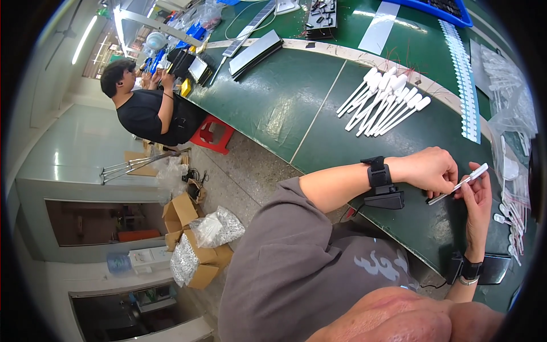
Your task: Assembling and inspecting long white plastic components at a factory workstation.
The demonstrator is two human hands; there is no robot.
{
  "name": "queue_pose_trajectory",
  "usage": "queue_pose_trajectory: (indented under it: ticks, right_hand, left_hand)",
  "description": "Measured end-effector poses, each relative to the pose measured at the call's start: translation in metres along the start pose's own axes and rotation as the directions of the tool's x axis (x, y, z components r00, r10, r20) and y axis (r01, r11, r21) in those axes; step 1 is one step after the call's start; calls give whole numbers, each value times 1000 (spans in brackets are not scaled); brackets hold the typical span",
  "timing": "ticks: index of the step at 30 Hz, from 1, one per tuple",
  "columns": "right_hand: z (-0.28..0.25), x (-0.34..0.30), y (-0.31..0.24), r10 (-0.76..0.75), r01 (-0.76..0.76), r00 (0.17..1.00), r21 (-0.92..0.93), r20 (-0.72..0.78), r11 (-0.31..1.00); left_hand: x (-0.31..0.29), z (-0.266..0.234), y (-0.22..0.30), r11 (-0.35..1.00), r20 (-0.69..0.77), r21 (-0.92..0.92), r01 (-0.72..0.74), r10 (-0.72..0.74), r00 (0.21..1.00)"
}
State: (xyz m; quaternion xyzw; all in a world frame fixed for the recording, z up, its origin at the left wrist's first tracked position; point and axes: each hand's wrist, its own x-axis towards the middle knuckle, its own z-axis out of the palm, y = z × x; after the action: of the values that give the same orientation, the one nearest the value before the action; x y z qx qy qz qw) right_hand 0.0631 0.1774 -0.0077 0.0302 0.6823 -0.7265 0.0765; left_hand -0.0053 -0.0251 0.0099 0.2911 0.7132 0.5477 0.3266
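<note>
A slim rod (468,178), white at one end and dark at the other, is held slantwise above the green table. My right hand (477,199) grips it between thumb and fingers toward the white end. Bent over the same rod from the left, my left hand (432,170) has its fingers closed at the middle part; the fingertips are partly hidden. Beyond my hands lies a fanned pile of white paddle-headed sticks (379,108). Several small white-tipped pieces with thin wires (515,228) lie to the right of my right hand.
A pale strip with rows of white tabs (462,85) and clear plastic bags (510,85) lie at the right. A blue tray (456,12) and long metal bars (256,54) are farther off. At left, a co-worker (151,111) sits on a red stool (212,135), with open cartons (208,268) behind.
</note>
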Motion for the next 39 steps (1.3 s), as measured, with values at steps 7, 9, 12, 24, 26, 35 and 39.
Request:
queue_pose_trajectory:
  ticks: [7,9,12,24,26,35,39]
  right_hand:
    - [-2,-1,4,-18,19,999,-27,51,999]
    - [2,-2,2,-3,4,999,-42,42,999]
    - [6,-1,-1,12,-11,999,-32,40,999]
    - [4,-1,2,17,-18,1000,92,15,996]
    - [3,-1,2,46,-46,999,170,1,984]
    - [0,9,-4,-144,168,984,286,-103,943]
    - [-14,10,9,-178,189,982,210,-70,959]
  left_hand:
    - [2,7,-4,969,-69,229,-89,107,992]
    - [3,9,-5,950,-102,284,-131,166,981]
    - [1,14,-6,919,-129,367,-142,202,971]
    - [-4,30,0,775,-271,612,-161,396,877]
    - [-4,27,0,787,-259,587,-189,404,877]
    - [2,25,1,817,-291,563,-123,335,896]
    - [11,28,-8,806,-286,583,-101,320,903]
